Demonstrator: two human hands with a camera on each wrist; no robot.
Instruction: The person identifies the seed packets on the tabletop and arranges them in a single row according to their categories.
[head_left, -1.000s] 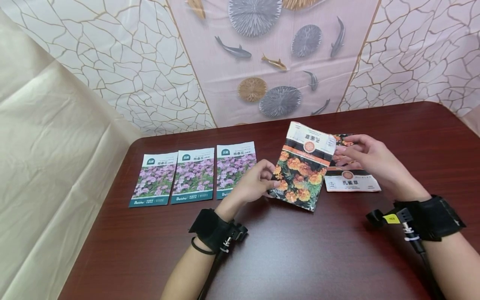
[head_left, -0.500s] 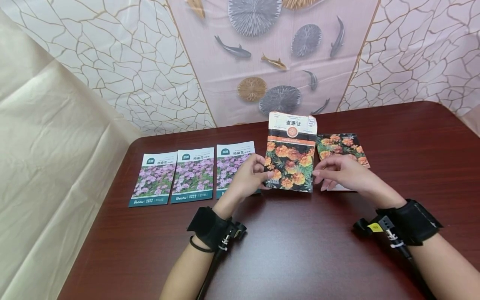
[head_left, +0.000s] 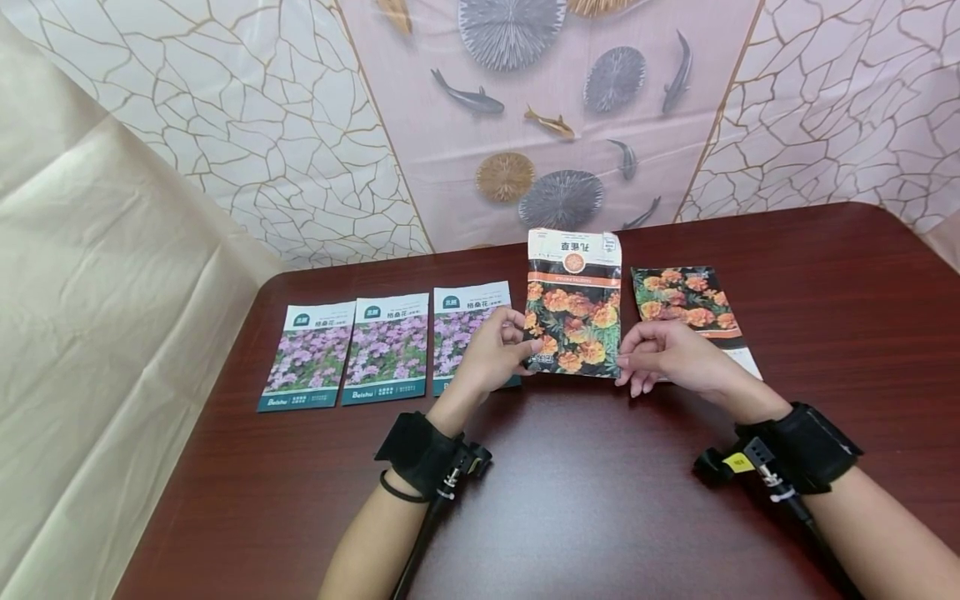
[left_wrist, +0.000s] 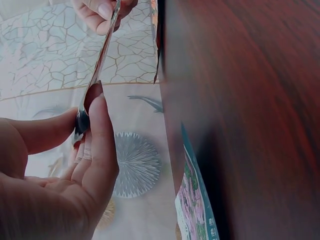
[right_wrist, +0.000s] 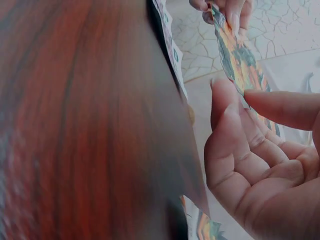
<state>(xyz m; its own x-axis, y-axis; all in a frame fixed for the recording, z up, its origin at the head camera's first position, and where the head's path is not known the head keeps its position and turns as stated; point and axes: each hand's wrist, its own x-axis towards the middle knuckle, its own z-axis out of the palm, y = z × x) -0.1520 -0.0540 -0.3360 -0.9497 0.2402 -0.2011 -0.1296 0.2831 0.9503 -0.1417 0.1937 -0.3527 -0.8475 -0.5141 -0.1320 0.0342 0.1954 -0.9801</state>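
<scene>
1. Head view: the raised marigold pkt (head_left: 573,308) is held up in front of the person, label end at top w/ its print upside down. Vs a sec ago it's lost its slant and sits further left, nearly square-on — a strip of bench (head_left: 562,483) now shows btwn it and the flat marigold pkt (head_left: 690,298) on the R.
2. Same view, hands: L hand (head_left: 491,354) pinches the lower L edge; R hand (head_left: 678,358), up near the top R corner a sec ago, is now at the btm R corner. Three purple-flower pkts (head_left: 386,350) lie in a row on the L, same spots as before; L hand hides part of the nearest.
3. L wrist view: raised pkt seen almost edge-on, clear of the bench, clamped btwn L thumb and fingers. R hand shows at its far end.
4. R wrist view: R thumb and index finger nip the corner, other fingers bent below; L hand at the opposite side. So support is now two-sided — reads as steadying or straightening the pkt, my guess, w/ setting it down not yet done.
</scene>
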